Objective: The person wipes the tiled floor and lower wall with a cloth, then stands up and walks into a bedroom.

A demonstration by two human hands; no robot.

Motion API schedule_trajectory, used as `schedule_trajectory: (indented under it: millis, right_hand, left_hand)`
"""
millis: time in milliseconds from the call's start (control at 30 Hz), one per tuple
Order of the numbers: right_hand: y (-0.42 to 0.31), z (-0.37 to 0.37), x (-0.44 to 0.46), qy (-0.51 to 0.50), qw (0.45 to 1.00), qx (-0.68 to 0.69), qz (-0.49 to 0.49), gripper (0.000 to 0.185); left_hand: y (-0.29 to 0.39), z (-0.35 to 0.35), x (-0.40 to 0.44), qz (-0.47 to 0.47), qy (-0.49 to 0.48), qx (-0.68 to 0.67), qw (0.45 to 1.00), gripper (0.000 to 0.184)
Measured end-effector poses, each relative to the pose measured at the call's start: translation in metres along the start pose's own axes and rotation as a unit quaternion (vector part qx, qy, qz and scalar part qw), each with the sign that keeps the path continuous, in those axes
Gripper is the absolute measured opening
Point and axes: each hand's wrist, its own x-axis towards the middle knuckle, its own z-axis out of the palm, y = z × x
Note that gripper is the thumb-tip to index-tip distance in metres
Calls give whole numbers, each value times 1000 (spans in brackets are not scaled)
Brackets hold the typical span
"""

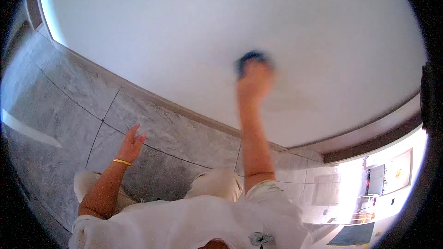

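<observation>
My right hand is stretched out against the white wall, its fingers closed over a dark blue pad or bunched cloth. Motion blurs both the hand and what it holds, so the exact kind is unclear. The pad or cloth appears to be pressed on the wall surface. Lower on the left, my left hand hovers above the floor with its fingers apart and nothing in it. A yellow band circles that wrist.
A brown-grey baseboard runs along the foot of the wall. Grey marbled tiles cover the floor. At the lower right, a bright room shows a framed picture and a dark blue-grey mat.
</observation>
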Motion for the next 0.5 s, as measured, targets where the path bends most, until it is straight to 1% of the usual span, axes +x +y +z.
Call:
schedule_trajectory:
  millis: [33,67,133,200,233,300,333,367,400,433,467,500]
  right_hand:
    - [-33,30,-46,-149,986,80,4,22]
    - [-63,41,-82,-281,955,99,-7,21]
    - [-61,72,-124,-418,887,190,-45,21]
    - [-48,52,-95,-322,933,158,23,23]
    - [-31,21,-49,-289,951,106,-18,25]
    - [13,-27,41,-120,990,63,-27,29]
    - [33,-51,82,8,998,60,-1,32]
    - [51,-68,114,187,981,23,-47,41]
    - [56,-92,141,223,975,-7,5,44]
    - [51,-108,153,253,966,11,49,42]
    - [46,-113,159,278,956,27,92,41]
    - [45,-94,153,249,964,-54,71,43]
  left_hand:
    - [2,-1,-6,-7,-1,-13,1000,53]
    - [-12,0,-5,28,11,10,1000,53]
    - [-45,-1,8,101,46,56,992,53]
    - [-34,-15,6,48,32,49,997,52]
    - [-32,-17,-3,12,17,44,999,52]
    - [-29,-20,-7,-2,22,59,998,52]
    - [-24,-24,-8,-3,29,67,997,52]
    - [-20,-24,-7,-6,27,36,999,53]
    - [-17,-21,-2,-10,21,3,1000,53]
    - [-17,-18,2,-12,13,-30,999,53]
    - [-26,-15,6,40,29,12,999,53]
    - [-41,-10,9,90,42,56,994,54]
